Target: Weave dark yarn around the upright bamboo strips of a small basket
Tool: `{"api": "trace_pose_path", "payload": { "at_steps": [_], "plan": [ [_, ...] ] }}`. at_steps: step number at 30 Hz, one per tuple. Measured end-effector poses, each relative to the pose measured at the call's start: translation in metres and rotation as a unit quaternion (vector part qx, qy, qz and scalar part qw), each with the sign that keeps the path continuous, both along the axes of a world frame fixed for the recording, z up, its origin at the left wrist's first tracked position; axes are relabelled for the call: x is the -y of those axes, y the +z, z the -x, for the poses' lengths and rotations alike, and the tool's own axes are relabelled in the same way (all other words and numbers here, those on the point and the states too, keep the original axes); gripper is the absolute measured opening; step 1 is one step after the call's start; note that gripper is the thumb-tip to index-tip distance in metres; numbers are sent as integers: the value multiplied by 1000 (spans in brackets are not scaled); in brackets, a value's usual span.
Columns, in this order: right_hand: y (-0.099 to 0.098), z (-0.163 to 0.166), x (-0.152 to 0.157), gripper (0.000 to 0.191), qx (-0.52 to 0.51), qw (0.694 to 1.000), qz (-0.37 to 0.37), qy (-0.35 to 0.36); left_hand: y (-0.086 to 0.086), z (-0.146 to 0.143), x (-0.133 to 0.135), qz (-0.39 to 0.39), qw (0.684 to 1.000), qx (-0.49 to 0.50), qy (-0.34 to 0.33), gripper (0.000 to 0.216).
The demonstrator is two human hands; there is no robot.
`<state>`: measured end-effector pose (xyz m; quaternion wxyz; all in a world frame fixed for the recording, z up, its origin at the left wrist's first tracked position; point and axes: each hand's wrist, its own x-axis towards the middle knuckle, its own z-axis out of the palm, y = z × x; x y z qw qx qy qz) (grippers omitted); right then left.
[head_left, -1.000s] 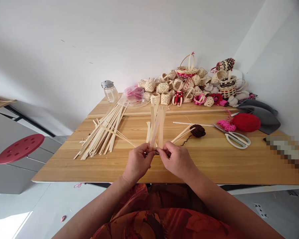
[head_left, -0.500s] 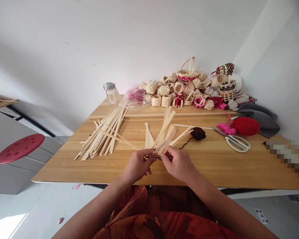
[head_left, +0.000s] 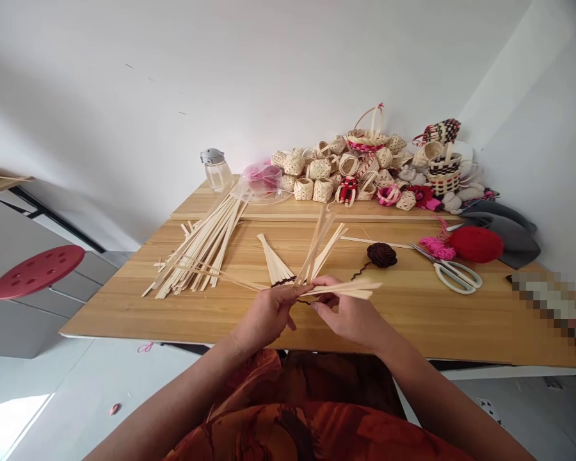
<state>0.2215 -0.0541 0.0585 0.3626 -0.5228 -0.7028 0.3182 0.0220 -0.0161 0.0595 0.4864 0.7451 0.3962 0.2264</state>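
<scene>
My left hand is closed on the crossing point of several flat, pale wooden strips, which fan out away from me and to both sides. A dark brown yarn runs across the strips and between my hands. My right hand pinches that yarn close to my left fingertips, under a bundle of strips pointing right. The yarn trails back to a dark brown ball on the table. Where the strips cross is hidden behind my fingers.
Loose strips lie in a pile on the left, near a glass jar. White-handled scissors and a red yarn ball lie right. Several small woven baskets line the wall. A red stool stands left of the wooden table.
The strips have turned in my hands: one bundle now points right over my right hand, another leans further left. My right hand has moved slightly right and down, drawing the yarn.
</scene>
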Motion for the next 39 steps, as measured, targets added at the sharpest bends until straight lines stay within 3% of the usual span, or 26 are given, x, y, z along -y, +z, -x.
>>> {"api": "trace_pose_path", "payload": {
  "at_steps": [5,8,10,12,16,19,21,29,33,39],
  "plan": [
    [8,-11,11,38,109,992,2,-62,-12,-7,-2,16,1000,2,3,69],
    [18,-23,19,29,179,981,26,-74,-12,-9,-10,-12,999,24,39,68],
    [25,-29,22,16,199,978,36,-55,-6,-8,-18,-62,995,40,64,68],
    [31,-31,23,16,201,978,36,-46,2,-5,-25,-149,984,38,92,71],
    [37,-28,23,20,169,985,0,-35,5,1,-40,-290,941,-101,144,73],
    [36,-26,23,17,158,986,-37,-30,-6,6,-47,-282,916,-239,154,71],
    [34,-27,24,15,166,983,-66,-36,-16,9,-50,-269,909,-281,149,70],
    [41,-38,16,11,188,955,-199,-112,-25,19,-51,-251,917,-299,83,65],
    [41,-48,-1,14,174,961,-152,-150,-26,26,-50,-243,933,-260,51,68],
    [24,-68,-20,29,155,966,-43,-202,-13,41,-45,-211,973,-89,-33,62]
  ]
}}
